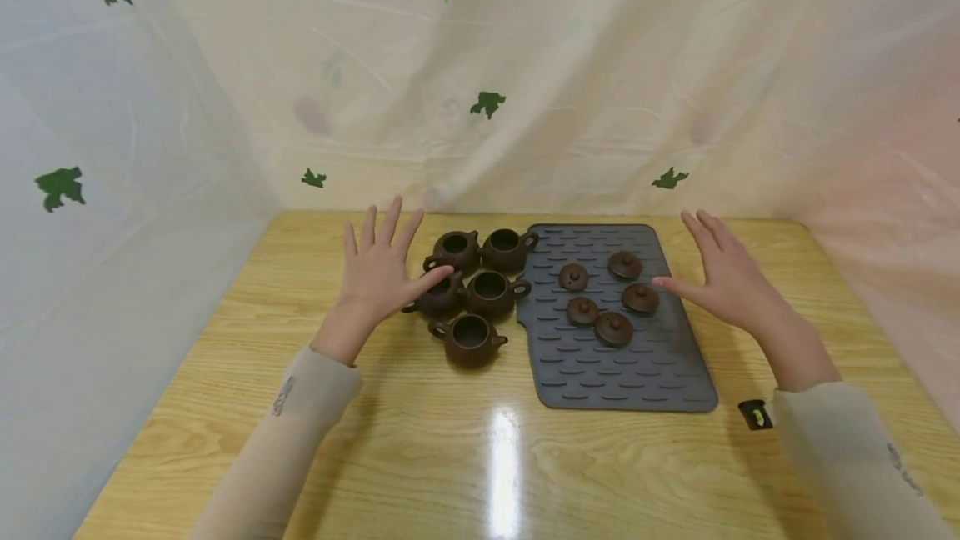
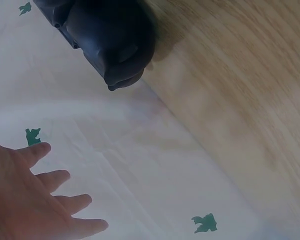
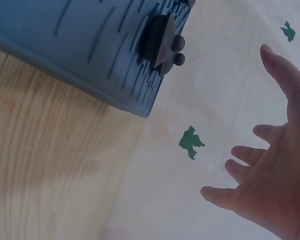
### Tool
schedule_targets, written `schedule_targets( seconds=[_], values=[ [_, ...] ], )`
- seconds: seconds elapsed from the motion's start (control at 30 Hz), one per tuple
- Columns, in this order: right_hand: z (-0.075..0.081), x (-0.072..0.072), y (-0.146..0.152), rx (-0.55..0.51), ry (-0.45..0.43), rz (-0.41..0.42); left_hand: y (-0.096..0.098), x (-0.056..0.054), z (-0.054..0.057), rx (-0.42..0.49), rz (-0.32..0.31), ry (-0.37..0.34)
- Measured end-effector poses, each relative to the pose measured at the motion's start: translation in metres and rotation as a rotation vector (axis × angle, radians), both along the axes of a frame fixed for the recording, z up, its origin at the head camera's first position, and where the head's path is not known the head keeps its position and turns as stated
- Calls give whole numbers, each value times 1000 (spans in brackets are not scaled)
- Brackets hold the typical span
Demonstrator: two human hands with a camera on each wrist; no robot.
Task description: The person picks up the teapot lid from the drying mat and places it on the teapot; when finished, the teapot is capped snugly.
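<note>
Several dark brown lidless teapots (image 1: 468, 354) stand in a cluster left of the table's middle, with handles and spouts turned various ways. Beside them on the right lies a grey ridged mat (image 1: 622, 383), which carries several small round lids (image 1: 613, 329) with knobs. My left hand (image 1: 378, 273) is raised beside the teapots, its fingers spread and holding nothing. My right hand (image 1: 731, 277) is held up at the mat's right edge, likewise empty, with its thumb toward the lids. In the left wrist view a dark teapot (image 2: 112, 37) appears above the spread fingers (image 2: 72, 202).
The wooden table (image 1: 420, 457) reaches back to a pale cloth (image 1: 570, 148) with green leaf-like prints, which also hangs at both sides. Near the right sleeve is a small black object (image 1: 754, 414) with a yellow-green mark.
</note>
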State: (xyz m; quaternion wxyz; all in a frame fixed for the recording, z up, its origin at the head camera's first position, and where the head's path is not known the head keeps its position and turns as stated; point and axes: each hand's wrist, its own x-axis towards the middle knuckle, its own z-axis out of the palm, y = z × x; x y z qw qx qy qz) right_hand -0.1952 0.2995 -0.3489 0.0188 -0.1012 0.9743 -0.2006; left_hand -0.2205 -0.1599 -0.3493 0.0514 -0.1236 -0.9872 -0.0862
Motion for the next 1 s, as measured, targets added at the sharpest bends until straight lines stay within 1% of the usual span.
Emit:
schedule_targets(
  seconds=[0.13,0.37,0.6,0.83,1.0],
  values=[
    [-3,2,-1,-30,-10,10,0,4,0,11,-16,-4],
    [-8,4,-2,-52,-15,30,-2,11,-2,30,-52,-9],
    [-8,6,-7,-99,-45,62,-3,17,-5,69,-97,1],
    [-9,8,-13,-141,-64,75,-1,24,-6,154,-88,-55],
    [-10,10,-17,-186,-87,89,2,28,-6,204,-100,-90]
  ],
)
